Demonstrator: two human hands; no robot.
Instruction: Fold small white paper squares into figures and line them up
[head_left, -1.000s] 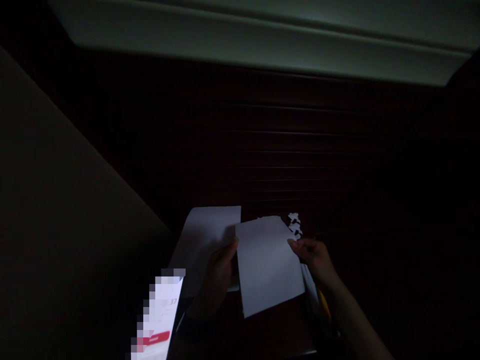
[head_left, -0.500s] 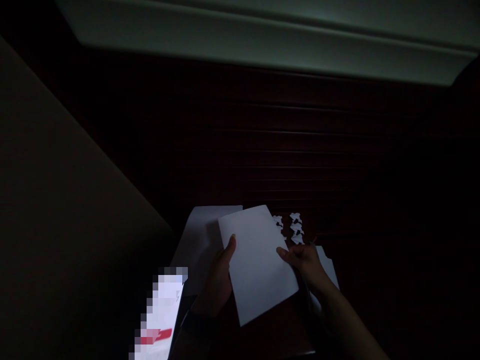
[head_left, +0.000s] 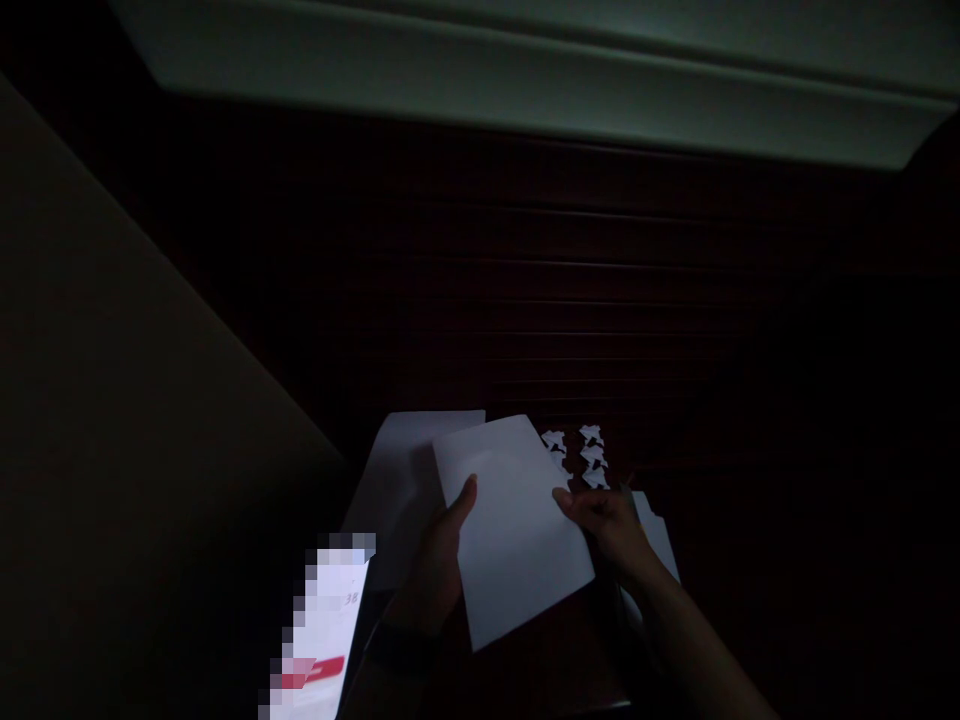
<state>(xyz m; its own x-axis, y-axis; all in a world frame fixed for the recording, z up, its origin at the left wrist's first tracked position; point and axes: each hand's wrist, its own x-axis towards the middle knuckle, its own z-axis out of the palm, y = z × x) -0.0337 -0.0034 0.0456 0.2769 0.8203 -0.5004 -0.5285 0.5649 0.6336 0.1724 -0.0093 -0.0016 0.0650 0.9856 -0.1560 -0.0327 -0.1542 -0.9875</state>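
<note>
A blank white sheet of paper is held tilted above a dark table. My left hand is closed on its left edge, thumb on top and the other fingers hidden beneath. On the right edge, my right hand pinches the sheet between thumb and fingers. Behind the left hand lies a larger white paper, partly in shadow. Just beyond the right hand are several small folded white paper pieces in two columns; the held sheet partly covers the left column.
A lit phone screen, partly blurred out, stands at the lower left. Another white paper lies beyond my right forearm. Dark slatted wood rises behind the table, with a pale ledge above. A wall is at left.
The held sheet has shifted slightly to the left and its top edge has dipped a little, showing more of the left column of folded pieces. Both hands keep their grip.
</note>
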